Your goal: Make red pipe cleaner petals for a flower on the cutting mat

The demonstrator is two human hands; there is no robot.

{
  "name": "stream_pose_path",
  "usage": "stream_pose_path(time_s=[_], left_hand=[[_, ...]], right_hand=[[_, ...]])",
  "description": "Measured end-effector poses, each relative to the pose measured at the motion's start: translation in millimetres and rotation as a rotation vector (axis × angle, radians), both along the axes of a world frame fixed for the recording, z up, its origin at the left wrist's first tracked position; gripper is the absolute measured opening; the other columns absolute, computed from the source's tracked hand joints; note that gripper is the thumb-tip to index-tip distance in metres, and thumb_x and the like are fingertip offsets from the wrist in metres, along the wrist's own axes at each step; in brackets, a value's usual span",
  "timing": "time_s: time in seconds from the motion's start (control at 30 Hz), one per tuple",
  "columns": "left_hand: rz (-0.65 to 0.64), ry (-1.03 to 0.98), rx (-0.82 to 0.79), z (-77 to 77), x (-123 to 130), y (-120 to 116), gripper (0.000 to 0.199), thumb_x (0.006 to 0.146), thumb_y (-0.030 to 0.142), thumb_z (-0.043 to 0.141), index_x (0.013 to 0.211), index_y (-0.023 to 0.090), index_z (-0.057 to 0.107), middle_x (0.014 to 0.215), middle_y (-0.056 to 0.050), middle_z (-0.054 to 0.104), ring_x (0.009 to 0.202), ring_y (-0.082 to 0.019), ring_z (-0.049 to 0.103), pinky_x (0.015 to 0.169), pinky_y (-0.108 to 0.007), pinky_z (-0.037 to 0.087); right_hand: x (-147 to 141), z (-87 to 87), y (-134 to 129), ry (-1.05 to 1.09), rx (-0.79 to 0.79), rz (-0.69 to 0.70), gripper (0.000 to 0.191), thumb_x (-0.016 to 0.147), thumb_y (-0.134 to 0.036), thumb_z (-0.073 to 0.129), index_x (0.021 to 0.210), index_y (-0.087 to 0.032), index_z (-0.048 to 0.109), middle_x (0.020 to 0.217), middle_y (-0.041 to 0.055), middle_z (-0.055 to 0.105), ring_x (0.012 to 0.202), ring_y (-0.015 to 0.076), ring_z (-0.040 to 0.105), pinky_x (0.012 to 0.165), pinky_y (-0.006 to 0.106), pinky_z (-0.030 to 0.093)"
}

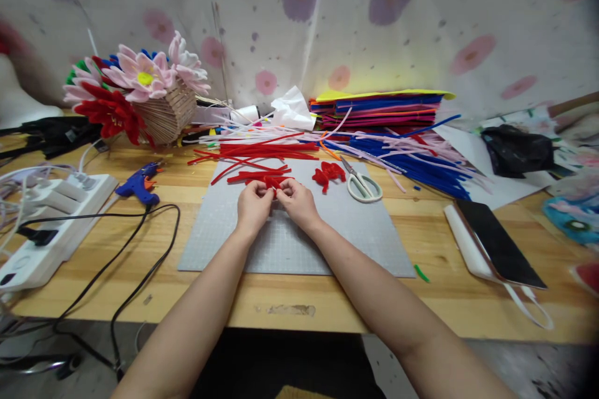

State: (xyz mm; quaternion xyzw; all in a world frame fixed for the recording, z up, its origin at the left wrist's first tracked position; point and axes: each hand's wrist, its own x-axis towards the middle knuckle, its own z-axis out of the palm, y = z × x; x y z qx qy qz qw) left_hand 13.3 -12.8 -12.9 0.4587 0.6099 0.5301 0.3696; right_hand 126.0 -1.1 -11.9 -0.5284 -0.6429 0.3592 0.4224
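My left hand (255, 204) and my right hand (297, 202) meet over the grey cutting mat (290, 249). Both are closed, their fingertips pinching a small red pipe cleaner (272, 182) between them; its exact shape is mostly covered by the fingers. Just beyond the hands lie short red pipe cleaners (257, 173), with longer red ones (266, 151) behind. To the right of my right hand rests a bent red pipe cleaner piece (329, 176). Beside that are scissors with pale handles (364, 188), lying on the mat's edge.
A blue glue gun (140, 184) and white power strip (60, 224) with trailing cables sit left. Pipe cleaner flowers (145, 72) stand behind them. Blue and pink pipe cleaners (421, 159) spread at back right, below a stacked bundle (379, 109). A phone (498, 243) lies right.
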Motion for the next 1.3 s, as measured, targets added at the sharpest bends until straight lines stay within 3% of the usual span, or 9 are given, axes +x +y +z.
stream_pose_path(time_s=[0.1, 0.23, 0.33, 0.67, 0.97, 1.13, 1.3], left_hand=[[0.019, 0.023, 0.008, -1.9, -1, 1, 0.014, 0.063, 0.027, 0.060, 0.071, 0.017, 0.056, 0.062, -0.001, 0.061, 0.051, -0.011, 0.055, 0.049, -0.022, 0.043], [-0.035, -0.055, 0.005, 2.3, -3, 1, 0.015, 0.062, 0.025, 0.058, 0.075, 0.016, 0.056, 0.063, 0.001, 0.059, 0.050, -0.010, 0.053, 0.046, -0.020, 0.042], [-0.090, -0.141, 0.008, 6.9, -3, 1, 0.017, 0.062, 0.027, 0.059, 0.075, 0.016, 0.056, 0.063, 0.002, 0.058, 0.051, -0.009, 0.053, 0.045, -0.020, 0.043], [-0.056, -0.056, 0.045, 2.7, -2, 0, 0.019, 0.064, 0.033, 0.062, 0.071, 0.016, 0.058, 0.060, 0.000, 0.060, 0.048, -0.010, 0.053, 0.044, -0.021, 0.041], [-0.072, -0.076, 0.027, 7.4, -2, -2, 0.020, 0.064, 0.032, 0.062, 0.073, 0.015, 0.059, 0.064, -0.001, 0.062, 0.051, -0.011, 0.055, 0.047, -0.022, 0.044], [-0.098, -0.047, 0.092, 7.3, -1, -2, 0.013, 0.064, 0.025, 0.058, 0.073, 0.016, 0.057, 0.063, 0.001, 0.059, 0.053, -0.010, 0.052, 0.049, -0.020, 0.043], [-0.096, 0.018, 0.140, 8.4, -3, -2, 0.016, 0.063, 0.021, 0.056, 0.078, 0.017, 0.059, 0.072, 0.000, 0.060, 0.058, -0.009, 0.050, 0.052, -0.019, 0.041]], right_hand=[[1, 0.0, 1, -0.009, 0.002, 0.011, 0.011, 0.070, -0.030, 0.049, 0.074, -0.020, 0.053, 0.065, -0.0017, 0.060, 0.058, 0.0102, 0.054, 0.057, 0.022, 0.041], [1, -7.9, 8, 0.148, -0.122, 0.209, 0.015, 0.071, -0.034, 0.049, 0.074, -0.019, 0.050, 0.058, -0.0041, 0.055, 0.048, 0.0083, 0.050, 0.049, 0.021, 0.041], [-1, -13.0, 9, 0.259, -0.195, 0.273, 0.016, 0.071, -0.035, 0.048, 0.073, -0.019, 0.048, 0.057, -0.0046, 0.054, 0.047, 0.0079, 0.050, 0.046, 0.020, 0.042], [-2, -12.0, 1, 0.031, -0.020, 0.100, 0.012, 0.076, -0.032, 0.044, 0.077, -0.021, 0.048, 0.059, -0.0042, 0.057, 0.052, 0.0095, 0.054, 0.052, 0.021, 0.044], [-1, -9.0, 1, 0.032, 0.011, 0.099, 0.012, 0.076, -0.033, 0.043, 0.077, -0.022, 0.048, 0.060, -0.0041, 0.056, 0.054, 0.0106, 0.053, 0.055, 0.022, 0.043], [-3, -5.2, 0, 0.038, 0.002, 0.064, 0.012, 0.074, -0.032, 0.045, 0.075, -0.021, 0.048, 0.061, -0.0037, 0.057, 0.054, 0.0103, 0.053, 0.055, 0.022, 0.043], [-3, -7.0, 4, 0.147, -0.128, 0.166, 0.012, 0.070, -0.031, 0.048, 0.075, -0.021, 0.045, 0.058, -0.0054, 0.056, 0.052, 0.0102, 0.055, 0.051, 0.022, 0.043]])
